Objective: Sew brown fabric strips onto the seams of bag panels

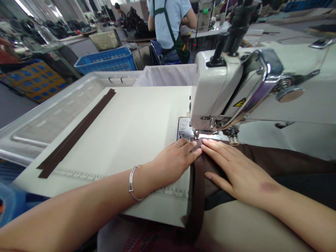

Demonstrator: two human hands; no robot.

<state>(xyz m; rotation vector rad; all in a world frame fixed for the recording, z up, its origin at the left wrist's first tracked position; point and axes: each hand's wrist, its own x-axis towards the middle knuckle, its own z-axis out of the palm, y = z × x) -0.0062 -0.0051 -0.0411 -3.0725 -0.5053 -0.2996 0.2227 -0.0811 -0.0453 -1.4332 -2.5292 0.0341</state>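
At the sewing machine (223, 91), my left hand (174, 159) is closed on the end of a dark brown fabric strip (198, 196), just in front of the presser foot (196, 133). The rest of that strip hangs over the table's front edge. My right hand (228, 162) lies flat, fingers stretched out, on a brown fabric piece (252, 154) to the right of the strip. Its fingertips nearly meet those of my left hand by the needle area. The needle itself is hard to make out.
Two or so more brown strips (78, 129) lie along the left side of the white tabletop (136, 122). A printed ruler (170, 193) runs near its front edge. Beyond are a clear plastic tray (34, 129), a blue basket (107, 60) and a seated person (168, 28).
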